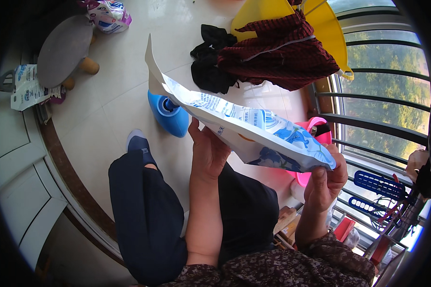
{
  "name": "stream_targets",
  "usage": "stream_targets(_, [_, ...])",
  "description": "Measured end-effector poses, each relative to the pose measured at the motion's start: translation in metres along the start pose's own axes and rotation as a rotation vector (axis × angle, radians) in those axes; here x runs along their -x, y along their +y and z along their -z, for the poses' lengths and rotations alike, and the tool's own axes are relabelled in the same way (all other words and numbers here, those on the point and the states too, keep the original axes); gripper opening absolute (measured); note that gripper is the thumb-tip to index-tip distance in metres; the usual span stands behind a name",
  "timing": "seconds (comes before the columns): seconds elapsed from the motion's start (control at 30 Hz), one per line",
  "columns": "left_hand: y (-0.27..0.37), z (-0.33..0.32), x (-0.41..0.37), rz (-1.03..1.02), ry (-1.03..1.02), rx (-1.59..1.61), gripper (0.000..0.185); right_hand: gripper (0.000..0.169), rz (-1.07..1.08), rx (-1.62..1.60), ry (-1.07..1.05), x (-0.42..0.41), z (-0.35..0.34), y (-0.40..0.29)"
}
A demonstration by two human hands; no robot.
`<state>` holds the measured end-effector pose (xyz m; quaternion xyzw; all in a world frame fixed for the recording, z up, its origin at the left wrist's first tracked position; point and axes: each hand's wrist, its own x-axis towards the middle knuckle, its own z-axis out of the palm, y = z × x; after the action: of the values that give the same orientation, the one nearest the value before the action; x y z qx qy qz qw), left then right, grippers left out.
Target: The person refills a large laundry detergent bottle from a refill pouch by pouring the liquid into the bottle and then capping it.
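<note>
A white and blue refill pouch [251,125], printed with flowers and writing, is tilted in front of me. Under its middle, my left hand [210,150] grips the pouch, with part of the fingers hidden behind the film. My right hand [327,179] pinches the corner at the other end. On the floor stands a blue plastic bottle [172,122] with its mouth uncovered. The pouch's far end reaches over the bottle, and a dark blue spout [170,104] sits at the mouth. Whether liquid is flowing cannot be seen.
A grey-topped stool [64,53] is at the left, near another pouch [28,89] and a purple-white bag [109,16]. Dark red checked cloth [276,53] hangs over a yellow basin [330,36], beside black cloth [212,68]. A pink container [323,134] stands beyond the pouch, near the barred window [384,82].
</note>
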<state>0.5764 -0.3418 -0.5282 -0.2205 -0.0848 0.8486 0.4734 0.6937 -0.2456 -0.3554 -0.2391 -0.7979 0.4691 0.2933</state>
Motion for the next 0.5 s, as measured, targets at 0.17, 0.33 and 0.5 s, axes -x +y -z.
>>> stream_targets(0.17, [-0.001, 0.006, -0.002, -0.018, -0.073, 0.023, 0.056, 0.015, 0.003, -0.016, 0.018, -0.001, -0.002, 0.000])
stream_targets(0.33, [-0.002, 0.019, -0.005, -0.063, -0.065, -0.017, 0.044, 0.015, 0.005, -0.016, 0.020, -0.001, -0.002, 0.001])
stream_targets(0.5, [-0.004, 0.025, -0.002, -0.137, 0.000, -0.010, 0.041, 0.014, 0.015, -0.014, 0.016, -0.001, -0.002, 0.001])
